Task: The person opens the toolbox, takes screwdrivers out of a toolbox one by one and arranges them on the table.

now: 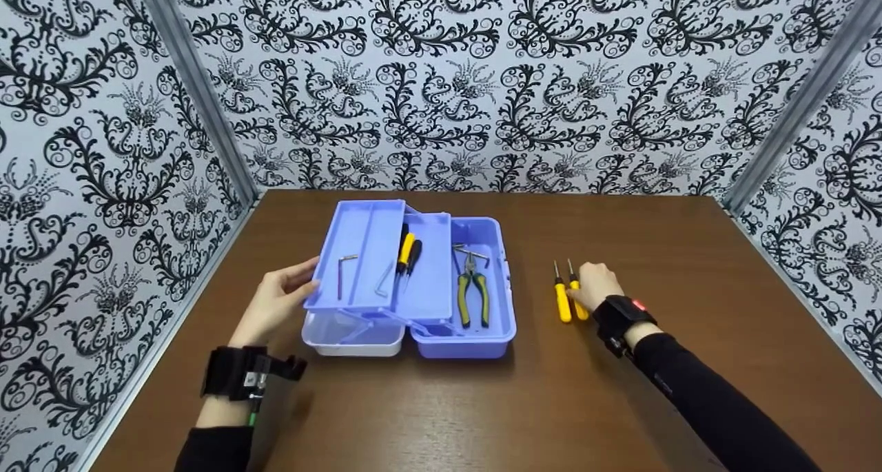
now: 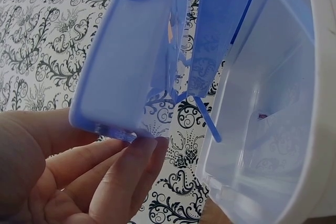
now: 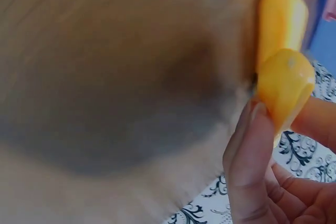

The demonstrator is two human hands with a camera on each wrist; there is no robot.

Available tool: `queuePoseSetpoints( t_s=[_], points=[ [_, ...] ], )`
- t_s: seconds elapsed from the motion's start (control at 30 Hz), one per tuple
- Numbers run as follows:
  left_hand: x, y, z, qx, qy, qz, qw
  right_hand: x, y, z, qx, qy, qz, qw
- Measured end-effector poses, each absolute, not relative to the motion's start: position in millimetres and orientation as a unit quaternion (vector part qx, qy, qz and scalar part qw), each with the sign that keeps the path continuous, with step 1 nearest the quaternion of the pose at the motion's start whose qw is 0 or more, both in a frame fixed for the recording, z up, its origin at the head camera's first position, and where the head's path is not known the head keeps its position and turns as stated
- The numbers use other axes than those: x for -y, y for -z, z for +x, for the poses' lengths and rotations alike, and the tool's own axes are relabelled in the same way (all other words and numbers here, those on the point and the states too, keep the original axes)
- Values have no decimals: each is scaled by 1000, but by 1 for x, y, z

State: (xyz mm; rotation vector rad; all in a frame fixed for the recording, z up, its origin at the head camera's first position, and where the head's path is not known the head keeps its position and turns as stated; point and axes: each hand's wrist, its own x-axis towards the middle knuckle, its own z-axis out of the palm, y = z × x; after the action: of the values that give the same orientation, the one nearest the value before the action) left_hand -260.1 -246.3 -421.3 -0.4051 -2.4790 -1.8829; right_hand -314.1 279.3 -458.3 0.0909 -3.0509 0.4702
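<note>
My left hand (image 1: 272, 300) grips the outer edge of the raised upper tray (image 1: 355, 238) of a blue toolbox (image 1: 465, 349). Thumb and fingers meet at the tray's corner in the left wrist view. On the right, my right hand (image 1: 598, 286) pinches the yellow handle of a screwdriver (image 3: 286, 85) between thumb and fingers. A second yellow-handled screwdriver (image 1: 563, 305) lies just left of it on the table. Pliers with green-and-black handles (image 1: 464, 306) lie in the toolbox's bottom compartment.
Two hex keys, one dark (image 1: 340, 279) and one silvery (image 1: 382, 286), lie in the upper tray. The tray beside it holds a yellow screwdriver (image 1: 406, 251) and a black-handled one (image 1: 415, 255). The whitish lid (image 1: 355, 348) is folded out leftward. Patterned walls (image 1: 482, 114) enclose the brown table (image 1: 441, 417).
</note>
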Motion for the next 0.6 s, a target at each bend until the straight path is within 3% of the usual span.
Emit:
queuePoseSetpoints(
  t_s=[0.6],
  points=[
    [248,423,-263,794,595,-125,2,-284,468,-316,989,-149,23,5]
  ],
)
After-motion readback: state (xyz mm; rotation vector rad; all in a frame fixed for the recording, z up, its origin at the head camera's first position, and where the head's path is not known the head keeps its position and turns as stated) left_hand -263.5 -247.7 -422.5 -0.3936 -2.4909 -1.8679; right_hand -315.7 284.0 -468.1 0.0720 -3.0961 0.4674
